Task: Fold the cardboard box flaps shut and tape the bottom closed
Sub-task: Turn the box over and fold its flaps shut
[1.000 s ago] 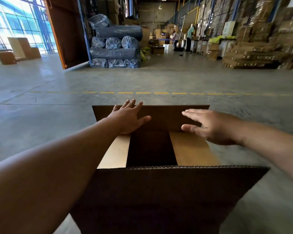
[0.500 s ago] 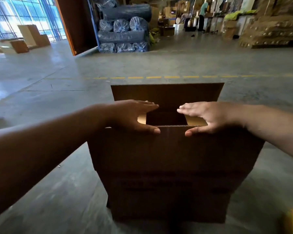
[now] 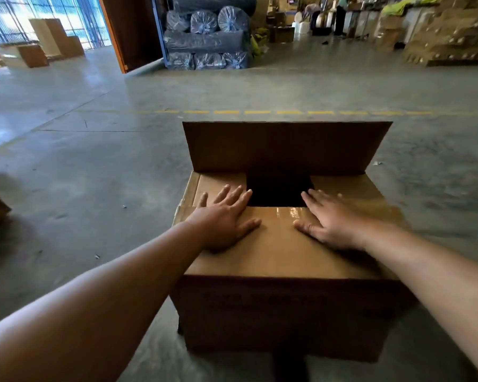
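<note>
Two hands lie flat and open on the box, which stands on the floor at the centre of the frame. The left hand and right hand press the near flap down, fingers straight and spread, gripping nothing; fingertips reach past its far edge onto the two side flaps, already folded in. A dark gap shows between the hands.

The far flap stands upright just beyond the fingertips, above them in the frame. Its long axis runs left to right, across both hands, and neither hand looks clearly nearer to it. Judging by this, the next move is a reach forward to draw it down toward the near flap.

No tape roll is visible. Wrapped bundles sit at upper centre.
</note>
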Demonstrator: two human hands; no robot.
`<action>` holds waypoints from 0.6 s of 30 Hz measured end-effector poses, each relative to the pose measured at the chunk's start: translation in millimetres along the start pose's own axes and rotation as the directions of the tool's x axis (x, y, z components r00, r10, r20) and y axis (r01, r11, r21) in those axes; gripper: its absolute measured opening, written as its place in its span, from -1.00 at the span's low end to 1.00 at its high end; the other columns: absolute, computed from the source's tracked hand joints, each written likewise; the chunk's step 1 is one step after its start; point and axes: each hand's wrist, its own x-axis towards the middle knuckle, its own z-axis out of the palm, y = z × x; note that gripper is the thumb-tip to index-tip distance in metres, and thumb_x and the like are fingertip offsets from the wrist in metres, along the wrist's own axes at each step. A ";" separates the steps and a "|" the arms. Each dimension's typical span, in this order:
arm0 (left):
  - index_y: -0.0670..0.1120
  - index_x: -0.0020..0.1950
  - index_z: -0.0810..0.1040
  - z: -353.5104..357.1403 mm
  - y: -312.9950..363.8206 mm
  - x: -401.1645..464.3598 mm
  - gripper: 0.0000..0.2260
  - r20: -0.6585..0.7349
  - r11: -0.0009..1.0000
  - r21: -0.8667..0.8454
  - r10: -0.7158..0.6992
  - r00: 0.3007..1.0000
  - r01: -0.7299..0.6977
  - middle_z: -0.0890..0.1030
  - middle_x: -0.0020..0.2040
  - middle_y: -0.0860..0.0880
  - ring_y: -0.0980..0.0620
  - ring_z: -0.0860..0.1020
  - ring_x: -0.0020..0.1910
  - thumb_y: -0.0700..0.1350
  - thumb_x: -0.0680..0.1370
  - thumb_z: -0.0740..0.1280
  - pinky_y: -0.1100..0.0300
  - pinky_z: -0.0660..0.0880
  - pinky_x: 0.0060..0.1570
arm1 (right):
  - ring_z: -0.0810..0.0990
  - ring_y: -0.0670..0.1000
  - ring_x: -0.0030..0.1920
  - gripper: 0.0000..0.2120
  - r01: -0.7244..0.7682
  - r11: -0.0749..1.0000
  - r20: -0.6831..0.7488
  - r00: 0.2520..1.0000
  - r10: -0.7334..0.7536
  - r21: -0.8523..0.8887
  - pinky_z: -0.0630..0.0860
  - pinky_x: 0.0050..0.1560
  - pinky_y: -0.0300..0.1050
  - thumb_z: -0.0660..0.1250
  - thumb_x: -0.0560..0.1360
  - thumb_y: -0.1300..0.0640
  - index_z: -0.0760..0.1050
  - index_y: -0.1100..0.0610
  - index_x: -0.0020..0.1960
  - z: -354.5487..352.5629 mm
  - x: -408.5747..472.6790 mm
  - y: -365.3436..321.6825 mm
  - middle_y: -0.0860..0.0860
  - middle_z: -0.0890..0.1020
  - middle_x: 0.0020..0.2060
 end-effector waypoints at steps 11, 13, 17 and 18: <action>0.15 0.63 -0.14 18.1 -9.6 2.9 -0.18 -0.168 0.989 -0.147 -0.056 0.984 0.031 -0.12 0.64 0.09 0.12 -0.20 0.59 0.50 0.50 0.02 -0.08 -0.09 0.58 | 0.17 0.03 0.51 -0.13 -0.009 0.998 -0.082 0.997 0.014 0.066 0.21 0.45 0.01 -0.07 0.40 -0.50 0.01 -0.04 0.57 -9.9 1.8 -8.0 -0.01 0.19 0.53; 0.16 0.63 -0.16 19.4 -10.1 1.2 -0.19 -0.225 0.985 -0.168 -0.075 0.971 0.038 -0.17 0.64 0.08 0.12 -0.25 0.58 0.48 0.51 0.05 -0.08 -0.10 0.58 | 0.36 0.06 0.40 -0.23 0.091 0.988 -0.375 0.926 -0.038 0.125 0.39 0.32 0.02 0.07 0.46 -0.42 0.23 0.01 0.51 -35.2 11.1 -14.1 0.03 0.41 0.42; 0.13 0.61 -0.29 18.5 -7.2 -3.7 -0.17 -0.321 0.988 -0.132 -0.122 0.939 0.084 -0.41 0.58 0.02 0.04 -0.43 0.54 0.44 0.53 0.06 -0.11 -0.18 0.56 | 0.44 0.17 0.28 -0.39 0.190 0.979 -0.737 0.672 -0.074 0.075 0.37 0.29 0.05 0.13 0.48 -0.26 0.42 0.10 0.37 -98.5 47.3 -11.4 0.13 0.53 0.26; 0.12 0.60 -0.32 16.9 -6.1 -4.9 -0.17 -0.352 0.991 -0.098 -0.120 0.928 0.091 -0.45 0.57 0.00 0.02 -0.45 0.53 0.44 0.53 0.05 -0.14 -0.18 0.56 | 0.43 0.19 0.29 -0.37 0.139 0.988 -0.731 0.681 -0.048 0.064 0.35 0.30 0.08 0.11 0.48 -0.28 0.40 0.09 0.39 -109.8 56.8 -6.3 0.14 0.51 0.29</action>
